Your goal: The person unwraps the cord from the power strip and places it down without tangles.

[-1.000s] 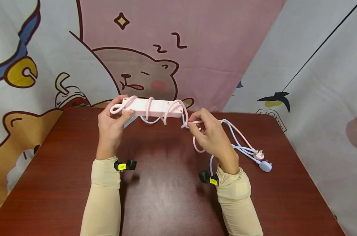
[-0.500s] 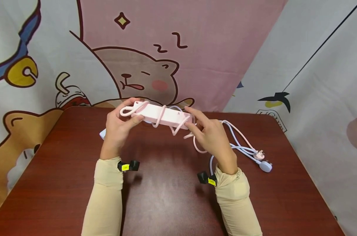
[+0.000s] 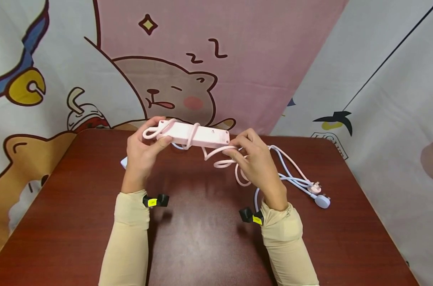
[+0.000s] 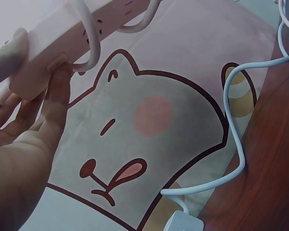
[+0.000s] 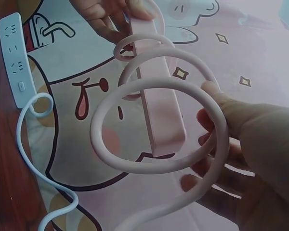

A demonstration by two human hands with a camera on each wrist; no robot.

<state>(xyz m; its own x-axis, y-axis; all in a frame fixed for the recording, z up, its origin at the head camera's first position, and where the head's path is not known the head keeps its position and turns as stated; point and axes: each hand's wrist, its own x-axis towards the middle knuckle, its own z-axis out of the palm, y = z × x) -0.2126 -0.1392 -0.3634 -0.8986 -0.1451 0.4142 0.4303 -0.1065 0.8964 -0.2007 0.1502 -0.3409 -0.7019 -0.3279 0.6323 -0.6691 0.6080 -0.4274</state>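
A pink power strip is held up above the table in the head view. Its left end is in my left hand, thumb on the near side and fingers behind. Pink cord wraps around its left half and middle, with a small loop past the left end. Off the right end, my right hand pinches the cord between thumb and fingers, and loose loops hang below. In the right wrist view a wide cord loop passes in front of the strip. The left wrist view shows sockets on the strip's other face.
A light blue power strip lies on the table, mostly hidden behind my left hand in the head view. Its blue cord runs right. A pink plug and a blue plug lie at the right. A printed curtain hangs behind.
The cord turn around the strip's right end has come off and now hangs loose beside it. My right hand closed in on that end, then drew slightly away. The strip shifted right.
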